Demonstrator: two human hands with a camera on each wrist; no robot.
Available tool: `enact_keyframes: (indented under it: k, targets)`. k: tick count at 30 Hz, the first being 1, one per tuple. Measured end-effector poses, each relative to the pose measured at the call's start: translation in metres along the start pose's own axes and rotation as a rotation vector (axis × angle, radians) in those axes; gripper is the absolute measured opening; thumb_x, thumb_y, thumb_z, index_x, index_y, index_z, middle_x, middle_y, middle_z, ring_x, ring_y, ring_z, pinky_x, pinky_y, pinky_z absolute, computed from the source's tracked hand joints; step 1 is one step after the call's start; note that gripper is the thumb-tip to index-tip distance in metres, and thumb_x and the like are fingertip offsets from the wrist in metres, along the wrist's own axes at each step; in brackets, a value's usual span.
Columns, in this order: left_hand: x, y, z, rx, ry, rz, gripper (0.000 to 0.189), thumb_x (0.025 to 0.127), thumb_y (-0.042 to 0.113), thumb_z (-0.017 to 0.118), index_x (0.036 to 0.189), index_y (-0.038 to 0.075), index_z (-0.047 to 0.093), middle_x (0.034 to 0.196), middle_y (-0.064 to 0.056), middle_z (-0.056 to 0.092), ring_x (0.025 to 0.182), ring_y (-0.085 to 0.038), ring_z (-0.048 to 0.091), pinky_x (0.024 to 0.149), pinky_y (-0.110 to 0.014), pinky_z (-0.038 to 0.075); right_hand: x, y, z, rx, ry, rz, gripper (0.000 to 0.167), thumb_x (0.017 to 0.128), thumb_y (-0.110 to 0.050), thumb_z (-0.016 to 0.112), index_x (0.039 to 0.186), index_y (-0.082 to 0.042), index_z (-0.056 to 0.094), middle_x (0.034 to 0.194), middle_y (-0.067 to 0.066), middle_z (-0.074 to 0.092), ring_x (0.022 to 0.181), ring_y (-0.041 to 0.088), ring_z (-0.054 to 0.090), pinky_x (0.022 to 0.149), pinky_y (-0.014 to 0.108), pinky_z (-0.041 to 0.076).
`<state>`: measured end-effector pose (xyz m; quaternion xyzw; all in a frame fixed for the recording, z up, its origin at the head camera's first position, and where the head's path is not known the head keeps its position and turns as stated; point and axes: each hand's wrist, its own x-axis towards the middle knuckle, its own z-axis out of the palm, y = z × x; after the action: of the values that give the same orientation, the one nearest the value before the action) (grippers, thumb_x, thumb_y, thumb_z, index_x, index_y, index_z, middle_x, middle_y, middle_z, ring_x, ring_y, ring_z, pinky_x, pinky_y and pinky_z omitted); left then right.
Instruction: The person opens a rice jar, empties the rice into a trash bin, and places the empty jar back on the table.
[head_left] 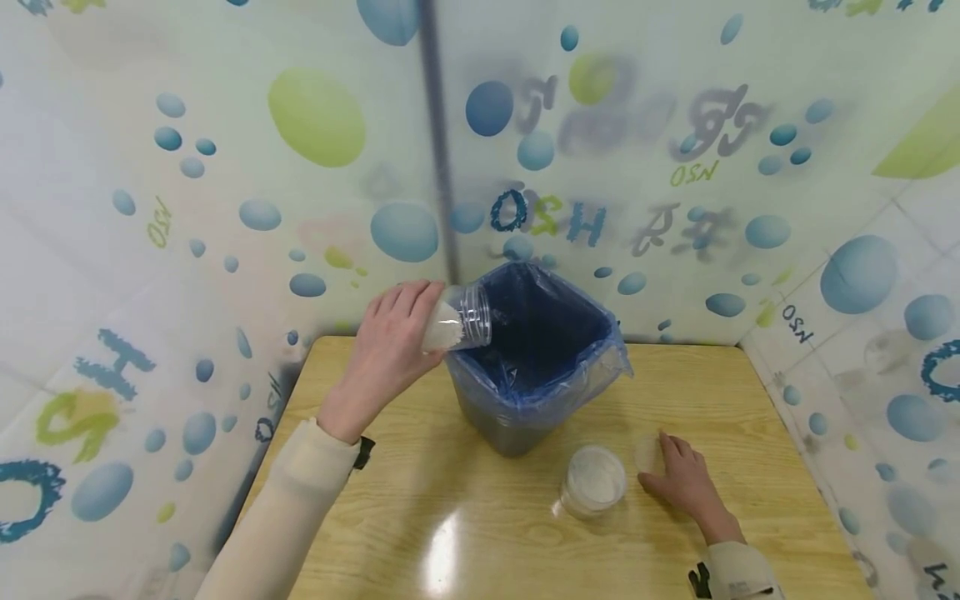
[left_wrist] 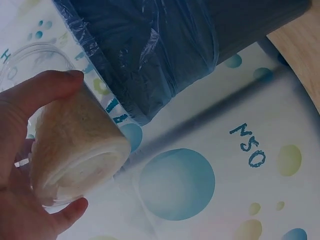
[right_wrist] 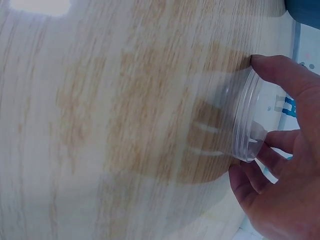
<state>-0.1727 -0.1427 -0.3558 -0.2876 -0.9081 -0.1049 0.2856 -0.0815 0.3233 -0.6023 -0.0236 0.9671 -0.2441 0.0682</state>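
My left hand (head_left: 397,337) grips a clear plastic jar (head_left: 476,317) tipped on its side, its open mouth at the left rim of a bin (head_left: 491,421) lined with a blue bag (head_left: 592,375). Off-white contents (left_wrist: 75,135) lie inside toward the jar's base. In the left wrist view, thumb and fingers wrap round the jar. On the table at right, my right hand (head_left: 686,483) holds a clear round lid (right_wrist: 246,120) by its edge, thumb on one side and fingers on the other. Between bin and right hand stands a second clear jar (head_left: 592,482), upright, with whitish contents.
Everything stands on a wood-grain table (head_left: 390,517). Behind it and on both sides rise walls (head_left: 330,250) with a pattern of blue and green dots and lettering. The bin stands near the table's back edge.
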Motion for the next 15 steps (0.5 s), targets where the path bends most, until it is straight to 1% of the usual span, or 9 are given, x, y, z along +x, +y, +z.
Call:
enact_keyframes:
  k: [5,12,15]
  targets:
    - [0.0022,0.0,0.0007,0.031,-0.005,0.022,0.086,0.067,0.015,0.094,0.141,0.002,0.054,0.133,-0.019,0.059,0.121,-0.041,0.054,0.106,-0.055,0.045,-0.0003,-0.0009,-0.0006,-0.007,0.005,-0.008,0.087,0.09,-0.028,0.077,0.146,0.021,0.034,0.142,0.046,0.039,0.126,0.066,0.039,0.105,0.073,0.034]
    - [0.0039,-0.0005,0.0022,0.037,0.013,0.056,0.084,0.066,0.013,0.093,0.14,0.001,0.054,0.132,-0.019,0.059,0.12,-0.041,0.054,0.107,-0.053,0.044,-0.0009,-0.003,-0.0018,-0.009,-0.004,-0.007,0.087,0.09,-0.028,0.077,0.147,0.021,0.033,0.143,0.046,0.038,0.127,0.066,0.038,0.105,0.073,0.034]
    - [0.0044,-0.0012,0.0022,0.043,0.011,0.072,0.086,0.066,0.013,0.094,0.141,0.002,0.053,0.133,-0.019,0.059,0.121,-0.04,0.054,0.108,-0.053,0.044,-0.0012,-0.0037,-0.0021,-0.005,-0.002,-0.011,0.087,0.09,-0.028,0.078,0.147,0.021,0.033,0.143,0.046,0.038,0.126,0.067,0.038,0.104,0.073,0.035]
